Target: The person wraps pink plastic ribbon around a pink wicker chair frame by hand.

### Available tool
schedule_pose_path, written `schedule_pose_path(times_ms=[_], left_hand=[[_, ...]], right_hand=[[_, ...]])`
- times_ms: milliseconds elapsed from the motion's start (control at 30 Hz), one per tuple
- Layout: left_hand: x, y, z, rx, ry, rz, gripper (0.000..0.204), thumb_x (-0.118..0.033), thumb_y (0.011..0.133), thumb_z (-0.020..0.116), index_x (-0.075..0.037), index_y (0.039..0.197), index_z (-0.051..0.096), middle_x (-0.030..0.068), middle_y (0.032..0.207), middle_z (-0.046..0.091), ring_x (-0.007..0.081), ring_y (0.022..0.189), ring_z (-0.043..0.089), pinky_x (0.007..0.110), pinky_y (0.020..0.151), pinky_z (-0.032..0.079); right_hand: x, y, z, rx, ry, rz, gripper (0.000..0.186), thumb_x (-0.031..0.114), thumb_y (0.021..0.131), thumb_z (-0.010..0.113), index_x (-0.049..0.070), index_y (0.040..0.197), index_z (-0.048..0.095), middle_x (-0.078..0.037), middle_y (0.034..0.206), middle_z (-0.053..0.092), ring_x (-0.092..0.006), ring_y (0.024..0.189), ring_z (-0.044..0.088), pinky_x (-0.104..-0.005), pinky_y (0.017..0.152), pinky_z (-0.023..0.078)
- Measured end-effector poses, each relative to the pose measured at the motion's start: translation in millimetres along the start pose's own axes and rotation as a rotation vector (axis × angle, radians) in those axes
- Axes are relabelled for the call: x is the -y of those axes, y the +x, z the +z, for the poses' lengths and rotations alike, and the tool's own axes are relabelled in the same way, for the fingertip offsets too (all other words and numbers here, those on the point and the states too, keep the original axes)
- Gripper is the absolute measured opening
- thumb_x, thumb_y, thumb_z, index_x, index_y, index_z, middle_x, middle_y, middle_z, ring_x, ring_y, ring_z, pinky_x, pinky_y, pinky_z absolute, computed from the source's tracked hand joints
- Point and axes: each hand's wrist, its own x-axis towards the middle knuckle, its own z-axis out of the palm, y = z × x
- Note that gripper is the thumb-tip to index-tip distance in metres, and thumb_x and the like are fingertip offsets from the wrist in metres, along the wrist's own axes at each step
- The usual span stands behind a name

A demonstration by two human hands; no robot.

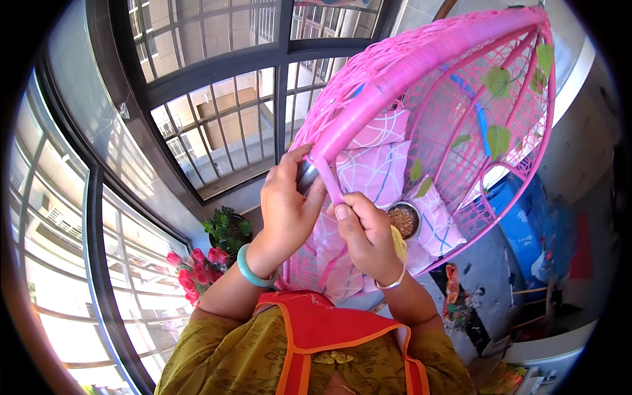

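A pink woven hanging chair [401, 79] fills the upper middle and right of the head view. My left hand [286, 204] is closed round the lower end of its thick wrapped rim, where a bare silver metal section [307, 175] shows between my fingers. My right hand [367, 237] pinches a pink flat strip [327, 178] that runs down from that rim. Below my hands, pink-and-white patterned cushions [372, 172] lie in the chair, with a metal bowl of brown pellets [401, 224] and a yellow mesh object [397, 244] partly behind my right hand.
Barred windows [210, 131] stand at the left and behind. A green potted plant [227, 230] and red flowers [194, 273] are at the lower left. A blue bag [517, 224] and scattered items lie on the floor at the right. Green leaves [498, 82] hang on the chair's netting.
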Motion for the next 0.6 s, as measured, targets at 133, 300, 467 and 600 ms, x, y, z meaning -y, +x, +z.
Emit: schedule_pose_path(times_ms=[133, 300, 467, 600], left_hand=[[-6, -2, 1, -0.005, -0.058, -0.042, 0.039, -0.004, 0.073, 0.065, -0.001, 0.109, 0.05, 0.0164, 0.086, 0.059, 0.0257, 0.074, 0.06, 0.032, 0.067, 0.047], [-11, -6, -1, 0.054, -0.087, -0.013, 0.037, -0.004, 0.081, 0.058, 0.001, 0.114, 0.044, 0.0123, 0.089, 0.058, 0.0153, 0.076, 0.058, 0.028, 0.068, 0.046], [-12, -5, -6, 0.096, -0.003, -0.029, 0.033, -0.006, 0.083, 0.057, 0.001, 0.112, 0.042, 0.0123, 0.087, 0.056, 0.016, 0.076, 0.057, 0.028, 0.069, 0.045], [-15, -2, -10, 0.211, 0.064, -0.063, 0.03, -0.007, 0.087, 0.051, 0.001, 0.112, 0.038, 0.0081, 0.085, 0.052, 0.0119, 0.073, 0.051, 0.024, 0.064, 0.041]], right_hand=[[-17, 8, -11, 0.102, 0.186, 0.062, 0.02, 0.018, 0.092, 0.046, 0.001, 0.086, 0.055, 0.004, 0.058, 0.041, -0.0027, 0.053, 0.035, -0.0189, 0.049, 0.031], [-42, 23, -26, 0.241, 0.277, -0.135, 0.02, 0.018, 0.092, 0.047, -0.001, 0.09, 0.054, -0.002, 0.068, 0.052, -0.0065, 0.062, 0.047, -0.0228, 0.056, 0.039], [-61, 37, -30, 0.356, 0.431, -0.128, 0.02, 0.019, 0.092, 0.047, 0.0, 0.089, 0.054, -0.002, 0.067, 0.052, -0.0065, 0.061, 0.046, -0.0221, 0.055, 0.039], [-73, 50, -31, 0.452, 0.44, -0.182, 0.02, 0.019, 0.092, 0.047, 0.0, 0.09, 0.055, -0.001, 0.066, 0.049, -0.0052, 0.06, 0.045, -0.0208, 0.055, 0.038]])
